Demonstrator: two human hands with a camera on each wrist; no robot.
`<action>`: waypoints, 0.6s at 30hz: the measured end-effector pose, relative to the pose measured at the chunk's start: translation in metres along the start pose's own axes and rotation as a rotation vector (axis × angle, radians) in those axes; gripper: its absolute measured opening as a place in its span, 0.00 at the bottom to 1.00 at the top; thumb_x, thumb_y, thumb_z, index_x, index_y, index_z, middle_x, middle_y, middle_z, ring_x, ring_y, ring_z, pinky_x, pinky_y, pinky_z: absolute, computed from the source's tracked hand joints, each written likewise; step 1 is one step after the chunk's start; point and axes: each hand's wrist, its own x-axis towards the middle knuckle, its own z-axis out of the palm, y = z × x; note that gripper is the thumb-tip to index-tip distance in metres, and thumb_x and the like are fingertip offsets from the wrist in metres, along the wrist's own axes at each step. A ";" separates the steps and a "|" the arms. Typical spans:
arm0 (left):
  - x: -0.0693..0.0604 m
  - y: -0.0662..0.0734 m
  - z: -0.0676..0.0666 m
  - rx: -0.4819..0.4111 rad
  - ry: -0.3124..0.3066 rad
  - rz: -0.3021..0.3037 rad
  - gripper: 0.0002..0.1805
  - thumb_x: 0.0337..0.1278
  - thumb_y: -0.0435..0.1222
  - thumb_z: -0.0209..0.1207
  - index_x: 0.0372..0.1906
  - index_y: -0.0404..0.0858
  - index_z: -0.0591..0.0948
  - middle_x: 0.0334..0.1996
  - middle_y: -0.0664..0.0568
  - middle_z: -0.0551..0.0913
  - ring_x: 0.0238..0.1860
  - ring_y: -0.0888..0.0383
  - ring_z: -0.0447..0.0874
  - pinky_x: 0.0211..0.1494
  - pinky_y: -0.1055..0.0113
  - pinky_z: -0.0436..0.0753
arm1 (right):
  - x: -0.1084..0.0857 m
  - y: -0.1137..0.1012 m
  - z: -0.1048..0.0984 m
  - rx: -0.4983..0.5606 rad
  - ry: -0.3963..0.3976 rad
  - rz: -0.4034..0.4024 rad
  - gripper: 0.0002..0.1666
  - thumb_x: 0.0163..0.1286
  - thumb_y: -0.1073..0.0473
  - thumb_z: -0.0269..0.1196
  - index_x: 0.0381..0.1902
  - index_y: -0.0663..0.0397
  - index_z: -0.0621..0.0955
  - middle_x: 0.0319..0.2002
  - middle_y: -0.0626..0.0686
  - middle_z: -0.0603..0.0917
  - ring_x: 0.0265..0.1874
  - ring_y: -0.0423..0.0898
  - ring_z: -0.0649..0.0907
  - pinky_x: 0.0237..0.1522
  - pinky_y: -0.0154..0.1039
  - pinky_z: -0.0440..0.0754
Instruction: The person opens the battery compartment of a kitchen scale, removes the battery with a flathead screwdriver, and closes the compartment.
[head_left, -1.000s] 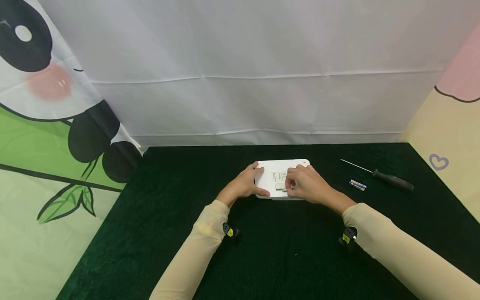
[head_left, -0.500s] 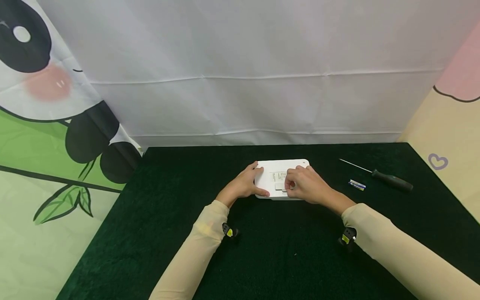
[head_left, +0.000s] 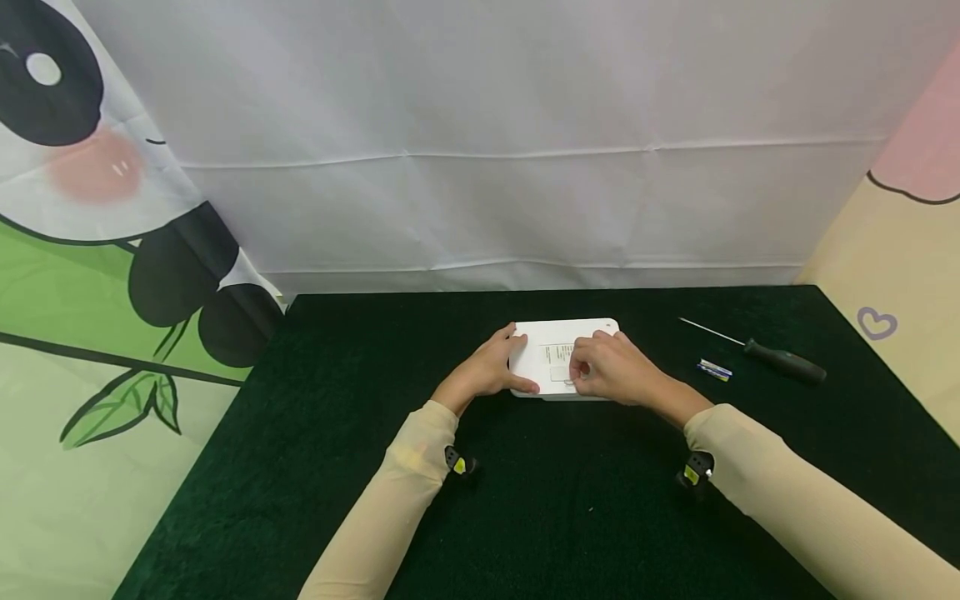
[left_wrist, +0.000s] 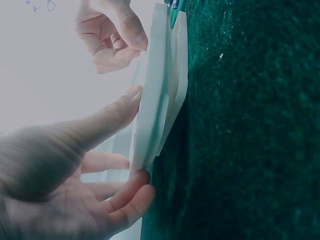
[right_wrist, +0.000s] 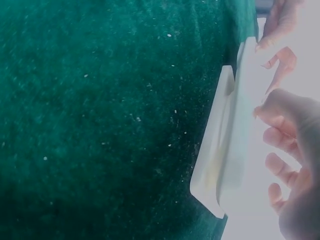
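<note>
A flat white device (head_left: pixel 534 352) with rounded corners lies on the dark green cloth, its printed label facing up. My left hand (head_left: pixel 486 365) grips its left end, the thumb on the top face and several fingers along the edge. A small rectangular battery cover (head_left: pixel 558 374) sits near the device's front edge, below the label. At that cover's right side, my right hand (head_left: pixel 611 367) has thumb and forefinger pinched together; the fingers hide part of it. In the left wrist view, these fingertips (left_wrist: pixel 138 45) meet at the device's top face.
To the right lie two small batteries (head_left: pixel 715 370) side by side. Beyond them is a screwdriver (head_left: pixel 783 360) with a dark handle, its shaft pointing back left. A pale cloth wall (head_left: pixel 465 208) rises behind the table.
The battery cover's raised front edge has gone down, and it now looks nearly level with the device. Both hands have stayed almost in place.
</note>
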 end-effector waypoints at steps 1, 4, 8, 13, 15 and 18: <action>0.000 0.000 0.000 -0.001 0.000 0.000 0.50 0.50 0.49 0.71 0.75 0.42 0.60 0.80 0.46 0.44 0.79 0.47 0.45 0.77 0.51 0.55 | 0.000 0.000 0.000 0.002 0.006 0.015 0.04 0.56 0.54 0.69 0.28 0.40 0.82 0.33 0.43 0.79 0.36 0.44 0.74 0.41 0.41 0.69; 0.001 0.000 0.000 0.004 0.000 0.000 0.50 0.50 0.50 0.71 0.75 0.42 0.60 0.80 0.46 0.44 0.79 0.47 0.45 0.77 0.51 0.55 | 0.000 0.002 -0.002 0.000 0.032 0.089 0.10 0.60 0.48 0.68 0.37 0.42 0.84 0.45 0.49 0.81 0.49 0.51 0.75 0.49 0.51 0.71; 0.001 0.000 0.000 0.016 0.000 0.001 0.50 0.50 0.50 0.71 0.76 0.42 0.60 0.79 0.46 0.44 0.79 0.47 0.45 0.77 0.50 0.55 | 0.000 0.004 -0.003 -0.046 0.026 0.193 0.34 0.62 0.37 0.64 0.61 0.46 0.77 0.67 0.56 0.71 0.69 0.61 0.62 0.64 0.67 0.59; 0.001 0.000 0.000 0.014 -0.003 0.005 0.50 0.50 0.50 0.71 0.75 0.41 0.60 0.79 0.46 0.44 0.79 0.47 0.45 0.77 0.51 0.55 | -0.002 0.010 0.000 -0.087 -0.050 0.251 0.48 0.62 0.32 0.62 0.73 0.49 0.65 0.75 0.58 0.60 0.75 0.65 0.50 0.67 0.75 0.47; 0.000 0.000 0.000 0.010 -0.003 0.008 0.49 0.51 0.49 0.71 0.75 0.40 0.60 0.79 0.45 0.44 0.79 0.47 0.45 0.78 0.51 0.54 | -0.003 0.012 0.001 -0.087 -0.069 0.262 0.50 0.62 0.31 0.61 0.74 0.49 0.63 0.76 0.59 0.58 0.76 0.65 0.49 0.67 0.75 0.46; -0.001 0.000 -0.001 0.010 -0.001 0.013 0.49 0.51 0.49 0.71 0.75 0.40 0.60 0.79 0.45 0.44 0.79 0.47 0.45 0.78 0.51 0.54 | -0.004 0.013 0.003 -0.086 -0.076 0.266 0.51 0.62 0.30 0.60 0.75 0.49 0.62 0.76 0.60 0.57 0.75 0.66 0.48 0.66 0.76 0.46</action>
